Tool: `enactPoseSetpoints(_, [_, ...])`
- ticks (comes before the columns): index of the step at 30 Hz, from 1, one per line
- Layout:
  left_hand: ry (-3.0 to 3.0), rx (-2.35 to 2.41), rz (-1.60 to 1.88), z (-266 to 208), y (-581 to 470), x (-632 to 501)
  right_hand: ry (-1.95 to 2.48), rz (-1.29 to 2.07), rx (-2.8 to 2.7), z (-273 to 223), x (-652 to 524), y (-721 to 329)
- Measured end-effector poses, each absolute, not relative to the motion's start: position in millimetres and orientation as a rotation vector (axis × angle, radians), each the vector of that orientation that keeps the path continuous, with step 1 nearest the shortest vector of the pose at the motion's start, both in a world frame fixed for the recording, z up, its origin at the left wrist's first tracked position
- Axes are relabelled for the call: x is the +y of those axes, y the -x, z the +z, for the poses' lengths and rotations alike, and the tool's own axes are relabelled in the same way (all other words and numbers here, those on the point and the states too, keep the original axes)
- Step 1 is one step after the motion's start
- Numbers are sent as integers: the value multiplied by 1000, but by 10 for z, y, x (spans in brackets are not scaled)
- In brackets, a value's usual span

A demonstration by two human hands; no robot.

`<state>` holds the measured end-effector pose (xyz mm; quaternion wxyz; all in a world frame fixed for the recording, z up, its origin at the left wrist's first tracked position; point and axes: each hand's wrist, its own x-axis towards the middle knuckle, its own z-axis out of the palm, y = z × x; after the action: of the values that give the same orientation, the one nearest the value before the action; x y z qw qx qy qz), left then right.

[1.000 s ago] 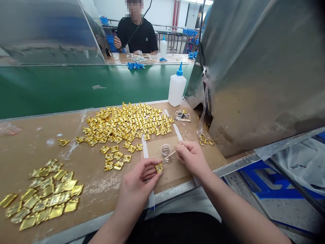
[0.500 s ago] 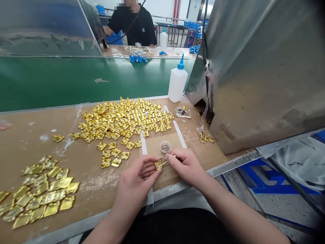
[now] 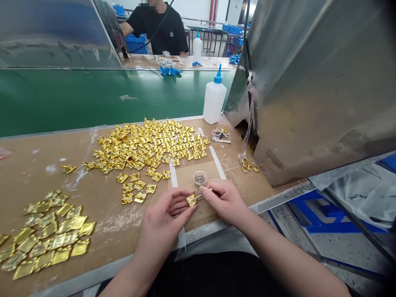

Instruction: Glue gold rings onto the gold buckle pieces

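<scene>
A small gold piece is pinched between the thumb and fingertips of the left hand, held just above the near edge of the brown worktable. The right hand is closed in a pinch on a thin stick, whose tip touches the gold piece. Just beyond the gold piece, a small clear cup stands on a taped-down card sheet, with strips of white tape along the sheet's left and right edges. To the left of the gold piece and a little farther back, a few loose gold pieces lie near it, and beyond them spreads a big heap of gold pieces across the middle of the table. Well to the left of the gold piece, near the table's front edge, a second batch of flat gold pieces lies in rough rows. Farther back and to the right of the gold piece stands a white squeeze bottle with a blue nozzle, at the edge of a green conveyor belt. To the right of the gold piece rises a large metal housing, with a few gold rings at its foot. Across the belt, a person in a black shirt sits at another table.
</scene>
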<state>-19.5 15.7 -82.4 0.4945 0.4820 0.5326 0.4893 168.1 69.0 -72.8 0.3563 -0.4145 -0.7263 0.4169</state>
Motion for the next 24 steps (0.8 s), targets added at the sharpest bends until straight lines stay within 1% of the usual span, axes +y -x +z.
enactPoseSetpoints(3, [-1139, 1297, 1199, -819, 194, 171, 1064, 1012, -1836, -685, 714, -1706])
enactPoseSetpoints(5, [-1119, 1299, 1220, -817, 202, 180, 1131, 887, -1852, -645, 765, -1723])
enactPoseSetpoints(8, [-1101, 1308, 1238, -809, 223, 181, 1249, 732, -2021, -602, 857, -1736])
enactPoseSetpoints(10, [-1096, 1332, 1233, -799, 237, 171, 1272, 725, -2079, -598, 894, -1742])
enactPoseSetpoints(13, [-1092, 1364, 1221, -782, 251, 154, 1269, 751, -1993, -619, 888, -1766])
enactPoseSetpoints(17, [-1096, 1381, 1226, -771, 253, 145, 1251, 686, -1953, -605, 861, -1789])
enactPoseSetpoints(22, [-1165, 1416, 1295, -753, 238, 98, 1452, 671, -2200, -497, 933, -1775])
enactPoseSetpoints(24, [-1217, 1408, 1334, -736, 237, 63, 1521, 653, -2165, -471, 911, -1810])
